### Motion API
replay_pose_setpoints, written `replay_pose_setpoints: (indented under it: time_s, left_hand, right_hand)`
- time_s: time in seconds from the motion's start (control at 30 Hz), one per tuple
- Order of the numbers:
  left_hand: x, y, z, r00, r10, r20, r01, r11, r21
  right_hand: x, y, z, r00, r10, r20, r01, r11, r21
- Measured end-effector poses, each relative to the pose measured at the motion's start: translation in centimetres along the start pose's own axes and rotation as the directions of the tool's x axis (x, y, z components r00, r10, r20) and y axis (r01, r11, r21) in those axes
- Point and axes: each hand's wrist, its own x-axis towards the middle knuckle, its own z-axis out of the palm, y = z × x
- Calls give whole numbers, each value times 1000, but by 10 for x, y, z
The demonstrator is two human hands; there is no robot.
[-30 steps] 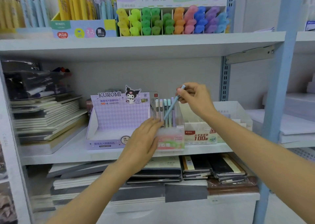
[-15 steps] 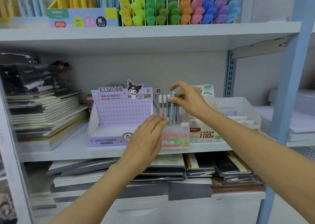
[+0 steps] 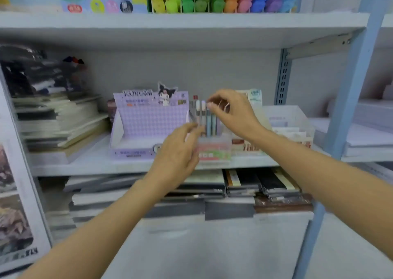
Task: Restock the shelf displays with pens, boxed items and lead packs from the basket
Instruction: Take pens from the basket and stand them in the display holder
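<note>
Several pens (image 3: 207,120) stand upright beneath fingers (image 3: 215,106) of right hand (image 3: 235,115).

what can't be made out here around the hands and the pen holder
Head view:
- Right hand: blur hides whether it pinches a pen or only touches the tops.
- Pen holder: label blurred; left side behind the left hand.
- Purple box: small print too blurred to read.
- Markers on the top shelf: cut off by the top edge.
- Basket: out of view.

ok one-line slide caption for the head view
Right hand at the tops of upright pens in a clear display box on the shelf, left hand by the box.
</note>
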Motion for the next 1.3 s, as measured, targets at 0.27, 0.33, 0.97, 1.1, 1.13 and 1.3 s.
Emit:
replay_pose_setpoints:
  time_s: [0.27,0.33,0.97,1.1,1.13,1.3]
  left_hand:
    - [-84,24,50,963,-188,190,217,965,-144]
    - [-125,28,82,896,-217,387,293,945,-148]
    - [-387,59,267,200,-305,931,602,788,129]
    - [-391,53,274,247,-220,944,614,789,23]
    - [-390,50,275,252,-204,946,612,791,7]
    - [-376,28,268,204,-214,955,695,718,13]
  right_hand:
    - [-131,-28,17,870,19,492,-171,949,265]
    - [-173,-14,45,776,79,626,-262,943,206]
    - [-496,50,216,11,576,817,-665,615,-424]
    - [-501,67,211,22,528,849,-745,575,-338]
    - [-498,73,208,11,508,861,-779,544,-311]
    - [-468,100,191,52,566,822,-939,309,-153]
